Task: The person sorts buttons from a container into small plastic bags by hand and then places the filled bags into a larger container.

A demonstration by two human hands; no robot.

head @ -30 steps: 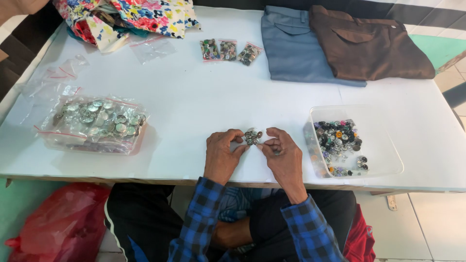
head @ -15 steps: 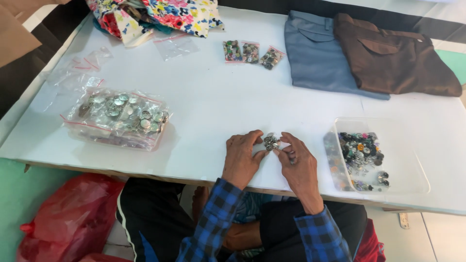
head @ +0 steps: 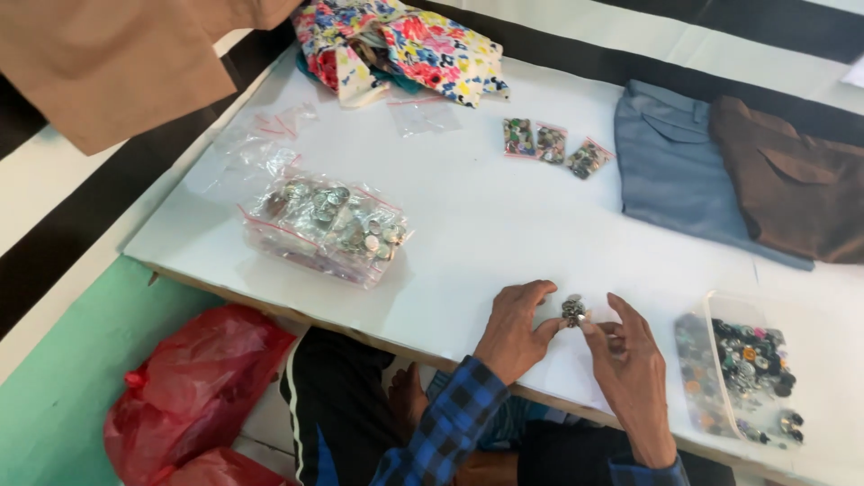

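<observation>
The small cluster of metal pieces (head: 573,310) is sitting pinched between the left hand (head: 515,331) and the right hand (head: 632,369), and it is too small to tell what the pieces are; fingertips are covering its sides. Right of that cluster, the clear plastic box (head: 814,315) is running off the bottom edge, and its contents are blurring into dark specks. Far above the cluster, the brown garment (head: 792,184) is being cut by the right edge. The worktop (head: 486,216) is hiding the person's lap.

Small button cluster (head: 573,310) between fingertips
</observation>
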